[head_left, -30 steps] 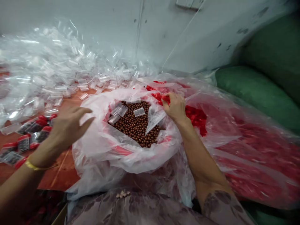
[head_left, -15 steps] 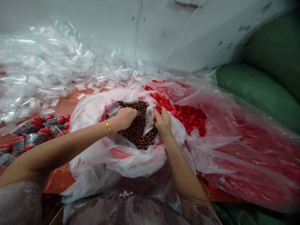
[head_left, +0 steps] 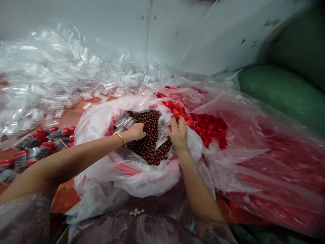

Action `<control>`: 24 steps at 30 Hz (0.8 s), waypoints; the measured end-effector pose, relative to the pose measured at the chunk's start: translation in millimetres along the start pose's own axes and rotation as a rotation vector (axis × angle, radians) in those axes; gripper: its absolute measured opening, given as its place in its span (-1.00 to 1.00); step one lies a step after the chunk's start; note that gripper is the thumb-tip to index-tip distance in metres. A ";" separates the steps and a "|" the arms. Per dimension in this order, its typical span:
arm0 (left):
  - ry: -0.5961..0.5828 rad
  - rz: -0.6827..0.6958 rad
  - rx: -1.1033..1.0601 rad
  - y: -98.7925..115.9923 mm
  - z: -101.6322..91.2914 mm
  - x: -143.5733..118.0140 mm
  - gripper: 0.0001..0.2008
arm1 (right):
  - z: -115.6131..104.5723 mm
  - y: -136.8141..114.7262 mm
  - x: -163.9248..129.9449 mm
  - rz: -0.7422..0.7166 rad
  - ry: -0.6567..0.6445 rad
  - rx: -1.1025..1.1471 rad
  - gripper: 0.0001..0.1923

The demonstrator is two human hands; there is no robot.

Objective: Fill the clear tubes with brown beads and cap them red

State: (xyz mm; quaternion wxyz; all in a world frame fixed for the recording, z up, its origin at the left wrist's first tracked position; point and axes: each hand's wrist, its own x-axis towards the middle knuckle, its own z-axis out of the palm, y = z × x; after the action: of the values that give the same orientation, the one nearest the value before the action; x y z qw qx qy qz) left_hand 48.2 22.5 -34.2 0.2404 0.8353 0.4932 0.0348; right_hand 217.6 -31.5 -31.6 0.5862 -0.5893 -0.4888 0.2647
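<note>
My left hand, with a gold bangle on its wrist, is closed with its fingertips down among the shiny brown balls. Whatever it grips is hidden. My right hand pinches a red cap between thumb and finger at the right side of the balls. Below those fingers is a pointed piece of clear plastic; whether the hand holds it too, I cannot tell. Several clear containers lie on the balls left of my left hand. A white plastic bag surrounds the balls.
Loose red caps fill a large clear bag on the right. A big heap of clear containers covers the back left. Filled, red-capped containers lie at the left. Behind are a pale wall and a green sack.
My left hand has moved slightly left and down into the balls, and the clear piece at its fingertips no longer shows. My right hand still holds the red cap, turned a little.
</note>
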 end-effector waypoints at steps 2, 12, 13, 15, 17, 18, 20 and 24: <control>0.008 -0.021 -0.129 -4.1 0.7 -1.4 -0.73 | -0.1 -0.6 -0.1 0.001 -0.027 -0.011 -0.63; -0.097 0.223 -1.323 -4.0 -19.4 -45.5 -0.63 | -0.9 3.5 -0.3 -0.111 -0.144 -0.096 -0.64; -0.103 0.221 -1.342 -2.8 -20.5 -50.1 -0.62 | -0.9 3.5 -0.4 -0.108 -0.143 -0.104 -0.63; -0.116 0.190 -1.352 -1.9 -20.6 -58.0 -0.62 | -0.7 2.2 -1.0 -0.110 -0.135 -0.125 -0.62; -0.157 0.118 -1.324 -3.0 -18.8 -64.0 -0.64 | -0.4 -0.3 -2.1 -0.117 -0.138 -0.132 -0.61; -0.179 0.082 -1.304 -4.0 -17.5 -66.3 -0.66 | -0.1 -1.9 -3.3 -0.115 -0.150 -0.122 -0.61; -0.196 0.048 -1.272 -6.1 -14.6 -69.2 -0.69 | 0.8 -5.6 -7.2 -0.108 -0.203 -0.089 -0.59; -0.088 0.162 -1.249 -8.6 -9.7 -70.0 -0.71 | 5.2 -15.0 -21.0 -0.117 -0.379 -0.072 -0.53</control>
State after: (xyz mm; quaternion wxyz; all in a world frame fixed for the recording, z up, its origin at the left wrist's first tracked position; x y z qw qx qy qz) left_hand 2.6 -29.3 -16.8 0.6994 0.5726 0.3048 0.3000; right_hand 201.0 -50.3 -23.8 0.4766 -0.5203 -0.6329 0.3187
